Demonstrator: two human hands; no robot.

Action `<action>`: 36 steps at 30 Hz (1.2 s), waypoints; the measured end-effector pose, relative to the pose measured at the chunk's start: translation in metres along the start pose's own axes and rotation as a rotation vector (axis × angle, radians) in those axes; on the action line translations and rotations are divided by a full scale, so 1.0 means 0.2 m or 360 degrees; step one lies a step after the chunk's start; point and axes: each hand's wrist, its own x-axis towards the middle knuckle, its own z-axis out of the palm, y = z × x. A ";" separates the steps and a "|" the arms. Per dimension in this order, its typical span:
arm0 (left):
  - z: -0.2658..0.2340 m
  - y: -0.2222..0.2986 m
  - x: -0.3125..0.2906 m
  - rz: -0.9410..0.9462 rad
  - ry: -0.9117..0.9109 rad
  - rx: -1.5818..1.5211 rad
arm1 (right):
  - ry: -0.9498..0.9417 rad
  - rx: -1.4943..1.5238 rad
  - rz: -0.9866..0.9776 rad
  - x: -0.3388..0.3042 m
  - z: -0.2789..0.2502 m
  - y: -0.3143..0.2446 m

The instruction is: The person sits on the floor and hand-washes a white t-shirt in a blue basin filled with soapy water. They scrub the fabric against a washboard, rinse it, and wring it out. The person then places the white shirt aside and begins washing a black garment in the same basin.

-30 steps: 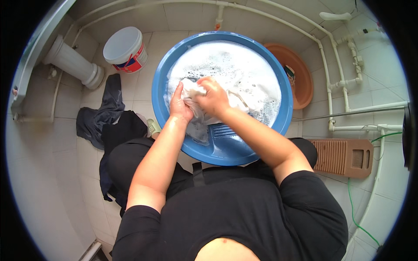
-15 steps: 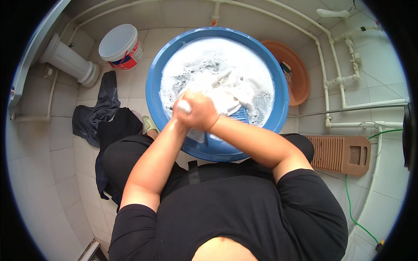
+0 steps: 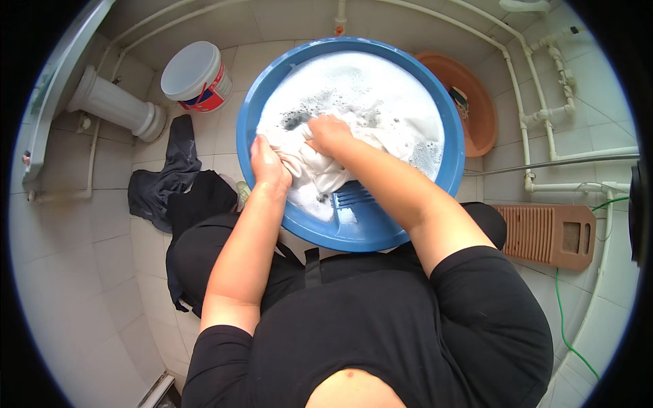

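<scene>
A wet white cloth (image 3: 328,178) lies bunched in a round blue washtub (image 3: 454,129) full of soapy water and white foam (image 3: 360,75). My left hand (image 3: 269,165) is closed round the cloth's left end, beside the tub's near left rim. My right hand (image 3: 330,134) grips the cloth farther in, near the tub's middle, its fingertips hidden by cloth and suds. Below the cloth, a ridged blue washboard surface (image 3: 357,195) slopes at the tub's near side, with a patch of foam on it.
Dark clothes (image 3: 163,190) lie on the tiled floor at left, near a white bucket (image 3: 197,75) and a white pedestal (image 3: 119,105). An orange-brown basin (image 3: 481,112) stands behind the tub's right side. A brown washboard (image 3: 544,234) lies at right, by white wall pipes (image 3: 527,136).
My hands were together over the tub's near left, clasped around something white. Now they are apart: the right has moved farther in, and the left holds the cloth near the rim.
</scene>
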 end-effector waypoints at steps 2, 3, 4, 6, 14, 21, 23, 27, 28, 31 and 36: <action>-0.02 -0.04 0.00 -0.0143 0.0031 0.0069 | -0.0141 -0.0382 0.0105 0.03 0.02 -0.05; -0.04 -0.06 0.01 -0.0267 0.0068 0.0119 | -0.0083 -0.0429 0.0030 0.04 0.04 -0.05; -0.09 -0.08 0.05 -0.0320 -0.0116 0.0097 | -0.0020 -0.0477 -0.0047 0.05 0.08 -0.05; -0.04 -0.05 0.03 -0.0283 -0.0054 0.0121 | 0.0113 -0.0329 -0.0230 0.08 0.11 -0.01; -0.06 -0.05 0.08 -0.0928 -0.0735 -0.0168 | 0.0866 0.1018 -0.0718 -0.37 -0.09 -0.27; 0.08 -0.06 -0.21 -0.0806 -0.0303 -0.0016 | 0.0986 0.0976 -0.0130 -0.30 -0.01 -0.16; 0.08 -0.10 -0.20 -0.0717 -0.0397 0.0065 | 0.0831 0.1102 0.0059 -0.23 -0.08 -0.09; 0.02 -0.07 -0.17 -0.0778 -0.0500 0.0057 | 0.0938 0.0771 -0.0518 -0.42 -0.09 -0.23; -0.01 -0.08 -0.10 -0.0790 -0.0582 0.0299 | 0.0936 0.0739 -0.0740 -0.48 -0.13 -0.30; -0.04 -0.15 -0.09 -0.0953 -0.0532 -0.0077 | 0.1046 0.0901 -0.0692 -0.40 -0.06 -0.20; 0.21 0.06 -0.32 -0.0536 -0.1024 0.0226 | 0.0902 0.0983 0.0449 -0.16 -0.11 0.36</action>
